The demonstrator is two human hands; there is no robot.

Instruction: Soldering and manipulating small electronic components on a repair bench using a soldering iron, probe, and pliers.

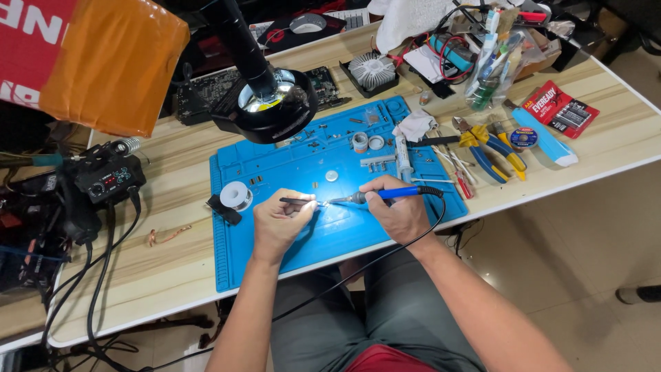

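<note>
1. A soldering iron (385, 195) with a blue handle is grasped by the right hand (399, 215), fingers clenched round the handle like a pen; its tip is pointed left, toward the middle of the mat.
2. Dark tweezers (297, 201) are pinched by the left hand (279, 222), their points turned right to meet the iron's tip. A very small part appears to be held there, too small to tell.
3. Both hands are rested on the blue mat (234, 262) near its front edge, probably so that the two tips are steadied against each other.
4. A solder spool (236, 195) is set at the mat's left edge, just beside the left hand, within easy reach.
5. A black magnifier lamp (265, 103) is hung over the mat's back edge, not over the work.
6. Pliers (489, 148) with blue and yellow handles are laid beyond the mat's right edge; a soldering station (110, 180) is stood toward the table's left end, with cables trailing from it.
7. The mat is carried by a pale wooden table (606, 145), cluttered along its back edge; a light tiled floor (564, 241) is seen at the right.
</note>
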